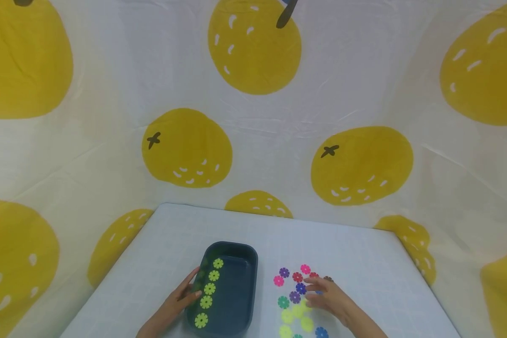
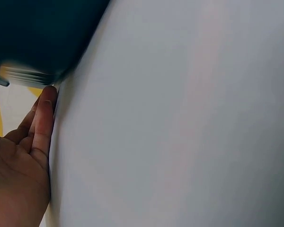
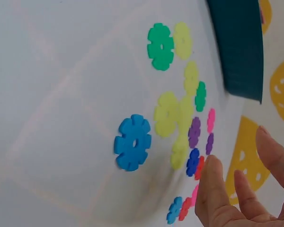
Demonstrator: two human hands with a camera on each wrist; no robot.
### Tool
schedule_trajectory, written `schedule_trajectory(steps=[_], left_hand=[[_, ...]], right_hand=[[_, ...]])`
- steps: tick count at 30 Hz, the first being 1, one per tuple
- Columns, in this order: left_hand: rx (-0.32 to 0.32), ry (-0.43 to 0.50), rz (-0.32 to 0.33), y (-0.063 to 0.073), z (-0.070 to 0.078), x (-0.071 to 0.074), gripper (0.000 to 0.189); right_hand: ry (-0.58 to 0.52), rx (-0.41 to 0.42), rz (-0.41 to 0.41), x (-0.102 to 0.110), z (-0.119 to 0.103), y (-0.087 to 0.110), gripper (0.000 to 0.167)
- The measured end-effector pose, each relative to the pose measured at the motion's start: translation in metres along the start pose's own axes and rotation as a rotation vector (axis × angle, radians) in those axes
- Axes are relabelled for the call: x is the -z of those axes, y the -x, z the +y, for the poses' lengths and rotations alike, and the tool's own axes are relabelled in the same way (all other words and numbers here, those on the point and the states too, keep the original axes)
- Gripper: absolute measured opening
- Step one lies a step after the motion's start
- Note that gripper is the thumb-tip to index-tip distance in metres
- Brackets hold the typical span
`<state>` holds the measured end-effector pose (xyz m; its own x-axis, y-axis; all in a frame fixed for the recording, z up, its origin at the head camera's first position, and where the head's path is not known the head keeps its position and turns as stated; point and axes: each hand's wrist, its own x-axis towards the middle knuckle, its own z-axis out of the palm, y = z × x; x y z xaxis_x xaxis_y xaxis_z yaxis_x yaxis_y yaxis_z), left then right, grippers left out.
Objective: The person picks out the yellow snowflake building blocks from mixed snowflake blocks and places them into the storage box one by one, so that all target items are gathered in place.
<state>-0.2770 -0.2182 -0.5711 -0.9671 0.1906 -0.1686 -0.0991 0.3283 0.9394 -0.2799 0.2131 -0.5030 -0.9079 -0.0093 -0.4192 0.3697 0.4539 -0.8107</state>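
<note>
A dark teal tray (image 1: pixel 235 295) stands on the table. Inside, along its left side, several yellow-green notched plastic discs (image 1: pixel 206 302) lie in a column. My left hand (image 1: pixel 179 296) grips the tray's left wall, thumb over the rim and fingers along the outside; the left wrist view shows the tray wall (image 2: pixel 47 42) above those fingers. To the right of the tray, my right hand (image 1: pixel 327 296) hovers over a loose spread of discs, its fingers apart and holding nothing. Near its fingertips are a dark blue disc (image 1: pixel 301 288) and a purple disc (image 1: pixel 295 297).
Yellow discs (image 1: pixel 287 317), a green disc (image 1: pixel 283 302), a pink disc (image 1: pixel 278 280) and a blue disc (image 3: pixel 133 143) lie flat on the white table (image 1: pixel 363 253). A cloth (image 1: pixel 274 155) printed with large yellow fruit hangs behind and at both sides.
</note>
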Motion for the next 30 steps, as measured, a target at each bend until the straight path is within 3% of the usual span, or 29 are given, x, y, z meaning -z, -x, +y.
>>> schedule_trajectory(steps=[4, 11, 19, 30], left_hand=[[-0.004, 0.013, -0.011, 0.000, 0.001, 0.000, 0.075], [-0.002, -0.004, 0.002, 0.002, 0.003, -0.001, 0.076], [-0.002, -0.016, 0.015, 0.001, 0.003, -0.001, 0.075], [-0.009, -0.008, -0.010, 0.000, 0.002, 0.000, 0.075]], right_hand=[[0.057, -0.025, 0.057, 0.000, 0.010, -0.001, 0.061], [0.067, 0.006, 0.090, 0.000, 0.025, -0.005, 0.067], [0.125, -0.069, 0.182, -0.010, 0.032, -0.009, 0.062], [0.189, 0.062, 0.219, -0.016, 0.046, -0.010, 0.058]])
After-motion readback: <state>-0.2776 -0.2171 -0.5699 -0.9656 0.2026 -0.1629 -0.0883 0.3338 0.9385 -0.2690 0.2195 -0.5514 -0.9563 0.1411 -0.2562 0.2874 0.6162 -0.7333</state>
